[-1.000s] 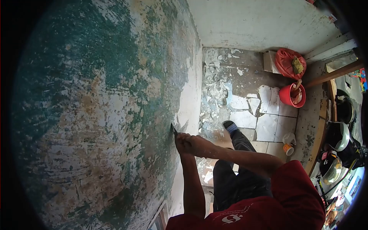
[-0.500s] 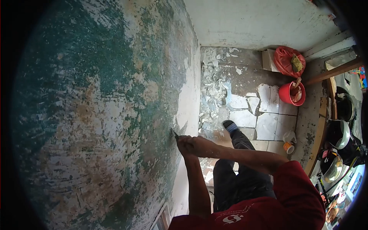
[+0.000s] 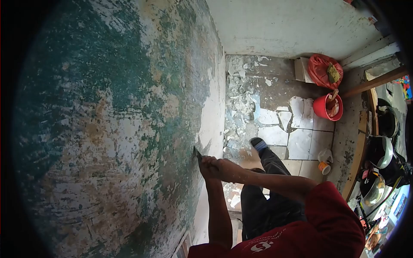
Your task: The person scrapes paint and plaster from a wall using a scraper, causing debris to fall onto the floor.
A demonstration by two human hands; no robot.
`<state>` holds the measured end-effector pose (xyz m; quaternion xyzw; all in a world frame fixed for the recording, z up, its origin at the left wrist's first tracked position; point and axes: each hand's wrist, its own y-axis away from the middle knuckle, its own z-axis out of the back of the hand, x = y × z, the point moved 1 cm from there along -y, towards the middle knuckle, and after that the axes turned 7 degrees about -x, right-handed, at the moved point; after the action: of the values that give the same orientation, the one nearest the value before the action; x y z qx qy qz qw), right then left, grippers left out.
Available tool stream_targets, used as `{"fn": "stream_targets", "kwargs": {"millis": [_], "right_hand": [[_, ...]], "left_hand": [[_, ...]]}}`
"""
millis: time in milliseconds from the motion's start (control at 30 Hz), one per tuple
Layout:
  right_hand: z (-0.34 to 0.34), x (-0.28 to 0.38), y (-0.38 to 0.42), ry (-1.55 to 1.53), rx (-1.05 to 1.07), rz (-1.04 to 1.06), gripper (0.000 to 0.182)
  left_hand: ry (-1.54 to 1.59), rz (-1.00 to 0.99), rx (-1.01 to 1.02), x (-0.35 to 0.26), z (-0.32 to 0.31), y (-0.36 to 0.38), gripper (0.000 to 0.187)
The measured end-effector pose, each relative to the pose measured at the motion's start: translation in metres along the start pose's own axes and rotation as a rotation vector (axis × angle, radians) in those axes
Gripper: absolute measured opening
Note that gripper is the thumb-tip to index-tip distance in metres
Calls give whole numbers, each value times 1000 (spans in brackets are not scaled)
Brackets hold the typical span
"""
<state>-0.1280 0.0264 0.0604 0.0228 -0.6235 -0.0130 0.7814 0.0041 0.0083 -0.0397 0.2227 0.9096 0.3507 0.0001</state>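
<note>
A scraper with a thin dark blade rests with its tip at the wall, which carries worn green paint and bare white and brown patches. Both of my hands are closed around its handle. My left hand wraps the handle close to the wall, while my right hand overlaps it from the right side. Most of the handle is hidden by the fingers. Just above the blade, the edge of a white unpainted strip runs along the wall.
Paint flakes litter the floor beside broken white tiles. A red bucket holding a wooden-handled tool stands near a red plastic bag. An orange-and-white cup lies nearby. Pans crowd the right side behind a wooden beam.
Both hands and the scraper have shifted slightly lower in the view. My grip on the handle stays closed.
</note>
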Motion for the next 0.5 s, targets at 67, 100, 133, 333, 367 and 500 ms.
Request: {"fn": "stream_targets", "kwargs": {"millis": [67,100,133,333,367,500], "right_hand": [[0,4,3,-84,137,-228,29],[18,25,-7,-125,301,-530,29],[11,8,-13,-105,267,-569,30],[5,2,-5,-107,46,-135,31],[19,17,-12,-124,160,-312,30],[19,18,-8,-39,0,-14,28]], "left_hand": [[-184,-101,-100,-3,3,-3,26],[-275,-153,-143,-5,6,-5,26],[-248,-76,-127,-10,21,-20,25],[-268,-1,129,-50,74,-50,24],[-357,-48,138,-57,83,-58,24],[-264,23,120,-37,49,-37,25]]}}
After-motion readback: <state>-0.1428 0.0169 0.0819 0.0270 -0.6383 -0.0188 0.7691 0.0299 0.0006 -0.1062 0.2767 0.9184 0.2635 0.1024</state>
